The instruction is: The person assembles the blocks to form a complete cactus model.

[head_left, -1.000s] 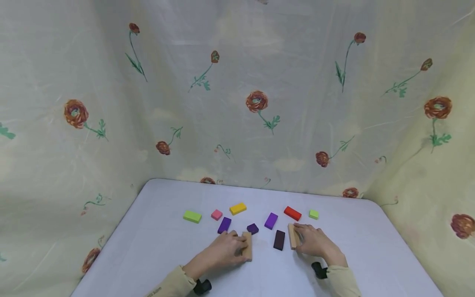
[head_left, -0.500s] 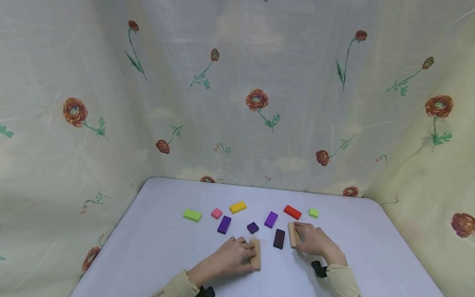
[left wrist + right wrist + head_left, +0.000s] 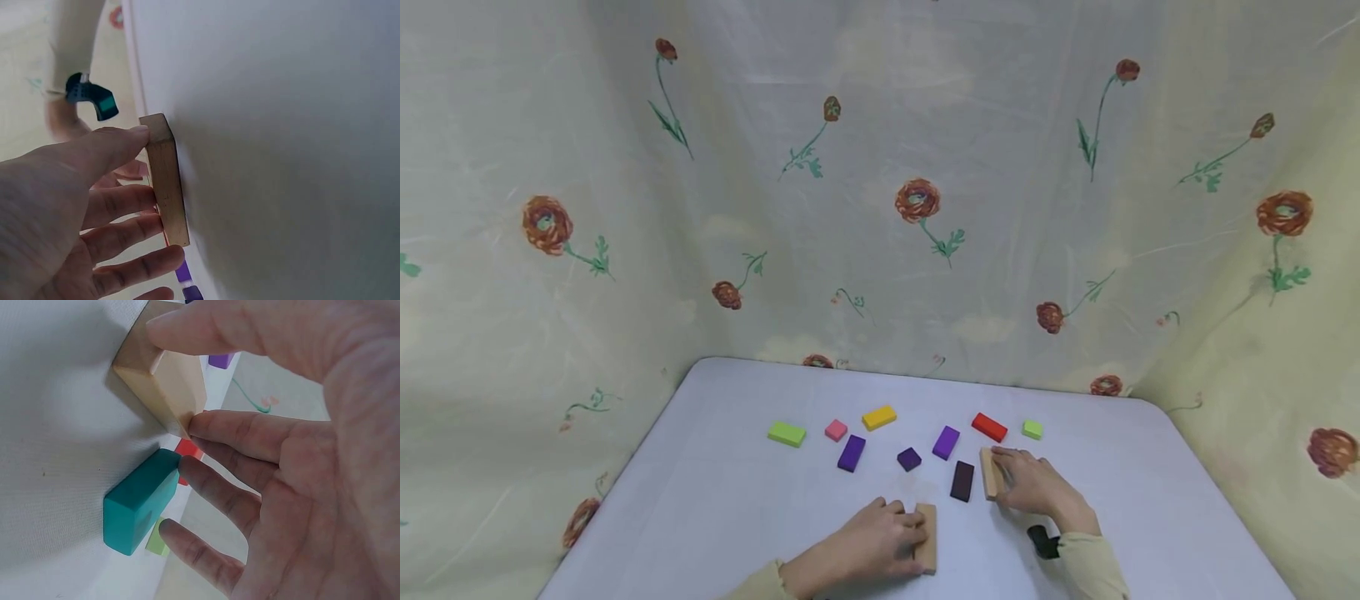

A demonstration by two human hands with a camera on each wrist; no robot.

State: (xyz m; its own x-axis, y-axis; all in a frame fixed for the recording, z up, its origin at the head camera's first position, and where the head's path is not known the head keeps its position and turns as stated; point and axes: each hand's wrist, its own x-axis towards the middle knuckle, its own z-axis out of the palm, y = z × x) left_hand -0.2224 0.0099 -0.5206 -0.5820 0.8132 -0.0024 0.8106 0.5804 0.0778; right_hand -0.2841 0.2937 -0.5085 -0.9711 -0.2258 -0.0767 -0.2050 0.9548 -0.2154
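Note:
My left hand [image 3: 880, 540] pinches a flat natural-wood block [image 3: 928, 540] near the table's front. In the left wrist view the thumb is at one end of this wooden block [image 3: 167, 181] and the fingers lie along its side. Farther right, my right hand [image 3: 1037, 485] holds a second wooden block [image 3: 991, 475] by its ends, thumb on one and index finger on the other. Beside it, in the right wrist view, a teal block [image 3: 140, 500] stands close to the other fingertips; in the head view the hand mostly hides it.
On the white table [image 3: 700, 517] lie a dark brown block [image 3: 962, 482], a dark purple piece [image 3: 909, 459], purple blocks [image 3: 852, 454], a red block [image 3: 989, 427], a yellow block [image 3: 879, 417], a pink piece [image 3: 836, 430] and green pieces [image 3: 787, 434]. Flowered cloth [image 3: 850, 250] surrounds the table.
My left hand has moved its wooden block toward the front edge and slightly right, away from the dark purple piece. My right hand and its wooden block stay nearly still.

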